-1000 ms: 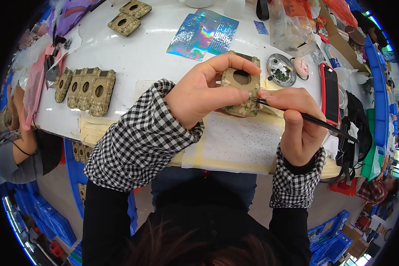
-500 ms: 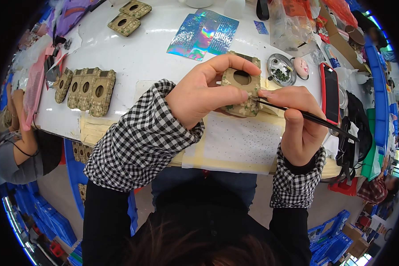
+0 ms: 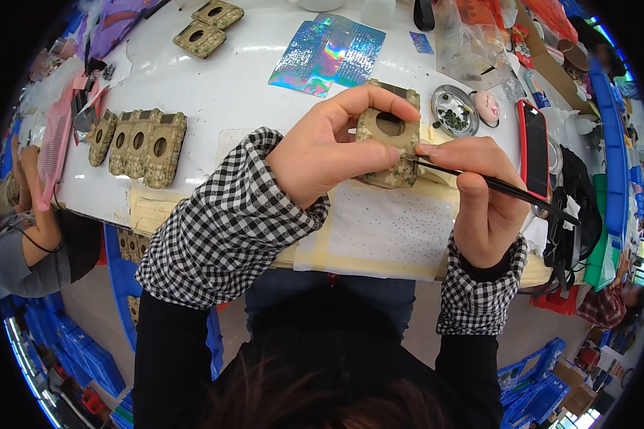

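Observation:
My left hand (image 3: pixel 329 143) grips a camouflage-patterned toy tank hull (image 3: pixel 391 134) with a round hole in its top, thumb and fingers on its edges. In my right hand (image 3: pixel 486 189) is a pair of black tweezers (image 3: pixel 504 187), pinched between thumb and fingers. Its tips touch the hull's surface beside my left thumb; whether they hold a small part cannot be made out. Beneath the hands lies a white sheet (image 3: pixel 386 232) dotted with tiny dark specks. A round dish (image 3: pixel 472 129) with small dark green pieces stands just beyond my right hand.
Several more camouflage hulls (image 3: pixel 164 149) stand in a row at the left, and two hulls (image 3: pixel 199 39) lie at the far left. Shiny holographic sheets (image 3: pixel 325 53) are at the back. A red-framed phone (image 3: pixel 533 146) lies at the right. Another person's arm (image 3: pixel 36 182) shows at the far left.
Both hands stay nearly in place, with the tweezers' tips still at the hull. The rear end of the tweezers has shifted very slightly.

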{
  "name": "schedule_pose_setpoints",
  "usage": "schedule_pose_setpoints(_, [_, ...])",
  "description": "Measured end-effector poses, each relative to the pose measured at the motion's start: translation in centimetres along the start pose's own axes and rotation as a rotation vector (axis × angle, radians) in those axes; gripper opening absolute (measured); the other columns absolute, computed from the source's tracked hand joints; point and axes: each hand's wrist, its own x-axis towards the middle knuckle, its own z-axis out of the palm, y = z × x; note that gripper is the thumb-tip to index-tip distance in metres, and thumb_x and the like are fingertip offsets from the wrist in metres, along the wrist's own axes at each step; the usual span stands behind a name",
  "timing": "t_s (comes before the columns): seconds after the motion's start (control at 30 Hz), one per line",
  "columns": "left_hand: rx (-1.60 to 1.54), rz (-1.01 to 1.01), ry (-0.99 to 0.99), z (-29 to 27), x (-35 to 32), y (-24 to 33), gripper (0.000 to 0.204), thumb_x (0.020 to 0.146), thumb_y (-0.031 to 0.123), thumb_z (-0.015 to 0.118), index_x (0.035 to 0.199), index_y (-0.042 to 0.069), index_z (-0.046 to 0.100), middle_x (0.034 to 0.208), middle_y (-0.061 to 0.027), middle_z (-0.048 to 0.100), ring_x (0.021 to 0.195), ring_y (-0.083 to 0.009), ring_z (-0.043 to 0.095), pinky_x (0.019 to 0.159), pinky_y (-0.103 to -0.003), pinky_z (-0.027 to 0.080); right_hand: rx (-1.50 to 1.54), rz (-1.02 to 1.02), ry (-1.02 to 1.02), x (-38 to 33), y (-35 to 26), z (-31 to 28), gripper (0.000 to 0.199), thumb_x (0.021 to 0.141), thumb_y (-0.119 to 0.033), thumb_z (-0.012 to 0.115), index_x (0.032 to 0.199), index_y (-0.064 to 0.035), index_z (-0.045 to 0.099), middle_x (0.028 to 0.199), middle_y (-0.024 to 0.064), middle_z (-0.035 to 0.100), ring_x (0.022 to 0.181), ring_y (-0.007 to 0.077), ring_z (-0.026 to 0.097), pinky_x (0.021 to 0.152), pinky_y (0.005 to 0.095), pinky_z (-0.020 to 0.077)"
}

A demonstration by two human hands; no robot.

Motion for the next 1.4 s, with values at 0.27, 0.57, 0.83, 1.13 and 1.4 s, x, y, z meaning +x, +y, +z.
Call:
schedule_pose_setpoints(0.27, [0.036,0.003,0.026,0.16,-0.05,0.15,0.038,0.077,0.002,0.056,0.114,0.003,0.05,0.109,-0.0052,0.056,0.104,-0.0125,0.054,0.09,-0.027,0.044,-0.011,-0.006,-0.012,0.02,-0.12,0.14,0.017,0.087,-0.013,0.063,0.092,0.0027,0.064,0.085,0.0126,0.066,0.077,0.0225,0.062,0.071,0.031,0.048])
schedule_pose_setpoints(0.57, [0.055,0.005,0.026,-0.03,-0.08,-0.02,0.037,0.077,0.002,0.055,0.113,0.004,0.05,0.108,-0.0061,0.057,0.102,-0.0132,0.055,0.09,-0.028,0.045,-0.026,-0.013,-0.034,0.08,-0.35,0.17,0.017,0.087,-0.013,0.063,0.093,0.0029,0.064,0.086,0.0133,0.066,0.078,0.0235,0.062,0.073,0.0319,0.0483])
schedule_pose_setpoints(0.83, [-0.013,-0.018,-0.002,-0.22,0.15,-0.33,0.035,0.079,0.003,0.054,0.114,0.004,0.048,0.11,-0.0113,0.058,0.098,-0.0196,0.061,0.088,-0.033,0.051,0.01,-0.001,-0.004,-0.17,0.04,-0.12,0.02,0.089,-0.016,0.059,0.093,0.0038,0.064,0.087,0.0135,0.066,0.081,0.0226,0.061,0.074,0.0321,0.047])
schedule_pose_setpoints(1.13, [-0.029,-0.07,0.005,-0.18,0.11,0.07,0.037,0.079,0.006,0.053,0.116,0.005,0.048,0.113,-0.0088,0.057,0.103,-0.0163,0.057,0.09,-0.032,0.047,-0.007,-0.012,-0.011,-0.09,0.09,-0.04,0.02,0.089,-0.015,0.06,0.093,0.0033,0.065,0.089,0.0138,0.066,0.082,0.0226,0.061,0.075,0.0316,0.0469])
schedule_pose_setpoints(1.4, [0.027,-0.053,0.015,-0.1,0.07,0.09,0.037,0.079,0.005,0.052,0.116,0.005,0.049,0.113,-0.0088,0.056,0.106,-0.016,0.054,0.093,-0.031,0.044,-0.014,-0.011,-0.009,0.04,-0.1,0.09,0.018,0.088,-0.014,0.061,0.093,0.0031,0.065,0.088,0.0135,0.066,0.08,0.0227,0.062,0.073,0.0313,0.0474])
